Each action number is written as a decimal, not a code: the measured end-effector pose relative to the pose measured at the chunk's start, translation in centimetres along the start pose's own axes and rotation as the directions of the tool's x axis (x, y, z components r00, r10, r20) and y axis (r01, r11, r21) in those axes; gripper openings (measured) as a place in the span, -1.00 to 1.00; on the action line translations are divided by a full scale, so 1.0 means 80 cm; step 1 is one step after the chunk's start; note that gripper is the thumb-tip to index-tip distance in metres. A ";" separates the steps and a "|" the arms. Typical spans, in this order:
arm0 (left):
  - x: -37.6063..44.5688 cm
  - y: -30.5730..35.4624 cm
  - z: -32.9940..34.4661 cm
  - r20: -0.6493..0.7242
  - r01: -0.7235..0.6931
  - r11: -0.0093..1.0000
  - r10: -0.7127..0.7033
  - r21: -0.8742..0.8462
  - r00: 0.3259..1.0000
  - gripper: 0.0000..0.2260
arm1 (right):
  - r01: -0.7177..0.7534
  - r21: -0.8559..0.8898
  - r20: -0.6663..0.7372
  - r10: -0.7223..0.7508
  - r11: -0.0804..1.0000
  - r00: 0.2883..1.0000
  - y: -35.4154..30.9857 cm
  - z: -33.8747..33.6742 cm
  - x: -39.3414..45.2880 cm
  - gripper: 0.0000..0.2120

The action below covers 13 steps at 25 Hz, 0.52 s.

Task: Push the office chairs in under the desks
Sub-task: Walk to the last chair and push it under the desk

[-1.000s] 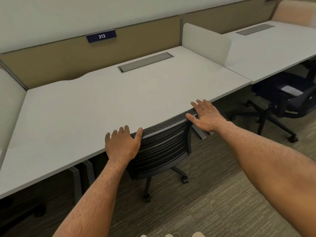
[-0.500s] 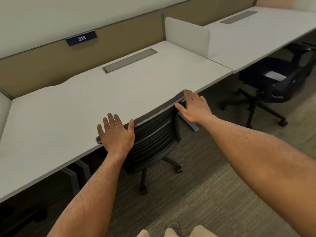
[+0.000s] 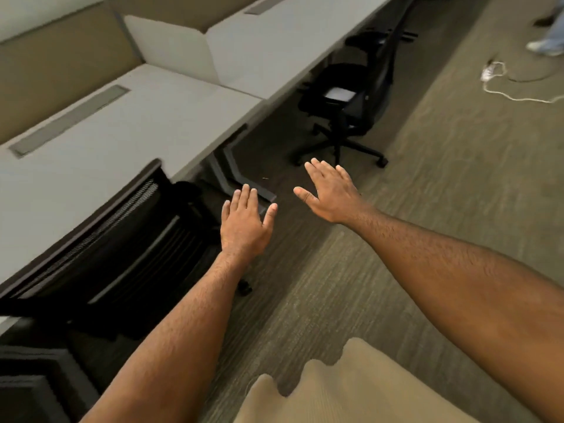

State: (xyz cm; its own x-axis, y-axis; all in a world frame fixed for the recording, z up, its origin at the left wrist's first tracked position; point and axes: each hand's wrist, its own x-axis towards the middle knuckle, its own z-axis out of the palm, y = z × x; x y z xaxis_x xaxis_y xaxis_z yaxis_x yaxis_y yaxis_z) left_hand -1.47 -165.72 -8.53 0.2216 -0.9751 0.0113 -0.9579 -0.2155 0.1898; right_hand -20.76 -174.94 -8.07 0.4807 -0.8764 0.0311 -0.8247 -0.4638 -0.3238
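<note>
A black mesh-backed office chair (image 3: pixel 116 245) stands at the left, its backrest top against the edge of the white desk (image 3: pixel 128 126). My left hand (image 3: pixel 245 227) hovers open to the right of that chair, apart from it. Farther right, my right hand (image 3: pixel 331 193) is spread over the carpet, holding nothing. A second black office chair (image 3: pixel 348 108) stands farther along the row, its seat partly under the neighbouring white desk (image 3: pixel 283 41) and its backrest out in the aisle.
A grey desk leg (image 3: pixel 232 169) slants down between the two chairs. A white divider panel (image 3: pixel 171 47) separates the desks. A white cable (image 3: pixel 506 87) lies on the carpet at the far right, near another person's shoe (image 3: pixel 546 45). My beige trouser leg (image 3: pixel 351 389) fills the bottom.
Both hands have come off the near chair's backrest and moved right into the air. The view has swung right, toward the second chair.
</note>
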 end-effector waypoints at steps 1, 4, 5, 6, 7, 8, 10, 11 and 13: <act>0.008 0.035 0.012 0.030 -0.050 0.999 0.050 -0.009 0.998 -0.34 | -0.044 0.003 -0.002 0.044 0.999 0.999 0.032 -0.007 -0.018 -0.26; 0.027 0.136 0.050 0.100 -0.192 0.981 0.193 -0.027 0.976 -0.35 | -0.214 0.009 -0.008 0.214 0.977 0.977 0.131 -0.021 -0.078 -0.27; 0.032 0.167 0.062 0.124 -0.229 0.973 0.231 -0.035 0.965 -0.35 | -0.272 0.014 -0.003 0.272 0.962 0.962 0.161 -0.025 -0.097 -0.28; 0.035 0.199 0.073 0.154 -0.267 0.963 0.270 -0.042 0.950 -0.35 | -0.334 0.017 0.002 0.334 0.943 0.943 0.190 -0.030 -0.118 -0.28; 0.038 0.227 0.082 0.180 -0.304 0.951 0.308 -0.049 0.934 -0.35 | -0.389 0.018 0.001 0.389 0.921 0.921 0.215 -0.033 -0.136 -0.28; 0.040 0.258 0.093 0.204 -0.350 0.935 0.354 -0.054 0.913 -0.35 | -0.445 0.022 -0.005 0.445 0.895 0.895 0.241 -0.037 -0.154 -0.28; 0.047 0.312 0.110 0.230 -0.431 0.900 0.432 -0.058 0.872 -0.35 | -0.538 0.033 -0.010 0.539 0.842 0.842 0.287 -0.045 -0.184 -0.29; 0.052 0.338 0.119 0.243 -0.471 0.880 0.469 -0.056 0.849 -0.35 | -0.577 0.039 -0.013 0.578 0.816 0.816 0.309 -0.047 -0.198 -0.29; 0.065 0.390 0.138 0.277 -0.544 0.837 0.536 -0.053 0.798 -0.35 | -0.641 0.054 -0.009 0.643 0.765 0.766 0.354 -0.052 -0.220 -0.29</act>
State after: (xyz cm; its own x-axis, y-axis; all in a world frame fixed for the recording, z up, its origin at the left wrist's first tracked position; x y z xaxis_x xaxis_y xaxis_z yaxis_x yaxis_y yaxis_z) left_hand -32.22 -178.09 -13.38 -0.3873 -0.9078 -0.1608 -0.9129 0.3532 0.2046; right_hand -53.81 -173.23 -13.87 -0.1643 -0.9706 -0.1759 -0.9232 0.2141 -0.3193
